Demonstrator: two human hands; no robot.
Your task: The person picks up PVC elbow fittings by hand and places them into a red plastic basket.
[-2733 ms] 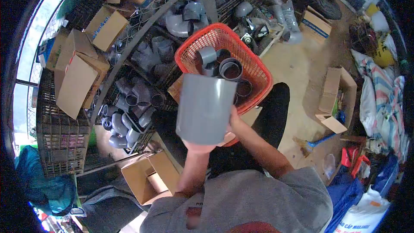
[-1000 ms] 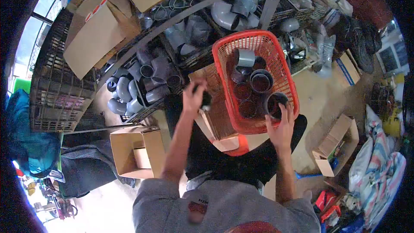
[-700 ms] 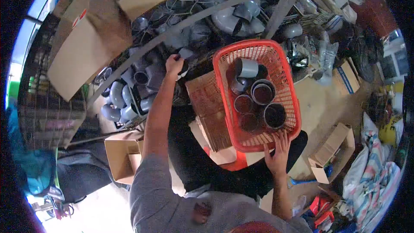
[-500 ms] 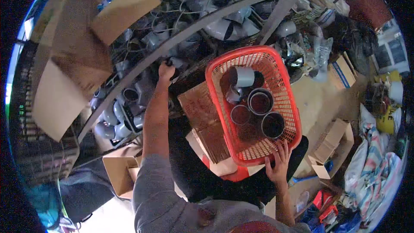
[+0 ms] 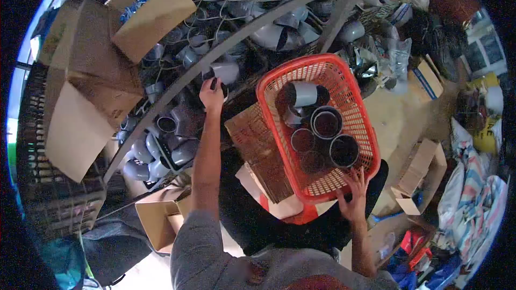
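My left hand (image 5: 212,95) is closed at the edge of a grey pipe fitting (image 5: 226,72), just below the curved metal bar of the rack. Its fingertips pinch the dark rim of that fitting. My right hand (image 5: 353,198) grips the near rim of a red plastic basket (image 5: 372,150), with fingers hooked over the edge. Inside the basket lie several grey pipe fittings (image 5: 326,122), some with their round openings facing up and one cylindrical piece (image 5: 305,95) on its side. The basket rests over my lap and flattened cardboard (image 5: 269,174).
Behind the metal bar (image 5: 258,23), a wire rack holds many grey fittings (image 5: 142,150). Open cardboard boxes (image 5: 156,21) stand at the upper left, with another box (image 5: 156,223) near my left elbow. To the right are a small carton (image 5: 419,177) and striped sacks (image 5: 473,198).
My left hand has shifted slightly right and down, and the grey fitting at it shows more clearly. The right hand stays on the basket rim. The whole view has turned a little.
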